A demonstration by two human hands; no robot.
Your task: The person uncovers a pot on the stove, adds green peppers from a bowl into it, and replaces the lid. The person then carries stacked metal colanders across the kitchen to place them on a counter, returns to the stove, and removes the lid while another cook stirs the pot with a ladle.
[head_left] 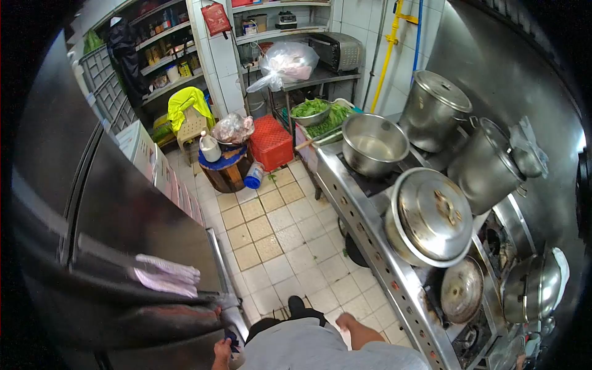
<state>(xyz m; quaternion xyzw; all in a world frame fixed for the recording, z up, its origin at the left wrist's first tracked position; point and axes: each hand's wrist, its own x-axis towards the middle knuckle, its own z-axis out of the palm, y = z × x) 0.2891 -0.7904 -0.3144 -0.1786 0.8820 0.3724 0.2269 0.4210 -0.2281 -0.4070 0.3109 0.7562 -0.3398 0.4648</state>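
My left hand (222,350) is low in the view, beside the steel fridge (142,216), its fingers closed round a small dark thing I cannot make out. My right hand (345,322) hangs at my side over the tiled floor, its fingers curled and partly hidden, and touches nothing I can see. A pink-and-white cloth (166,275) hangs on the fridge handle above my left hand. To my right runs the steel stove (370,240), bearing a large lidded pot (431,216) and an open pot of cloudy liquid (375,146).
Tall pots (435,108) stand at the stove's back. Ahead are a bowl of greens (310,110), a red crate (271,143), a wooden stump (226,172) holding a bagged item and a bottle, and a jar (253,176) lying on the floor. Shelves line the far wall.
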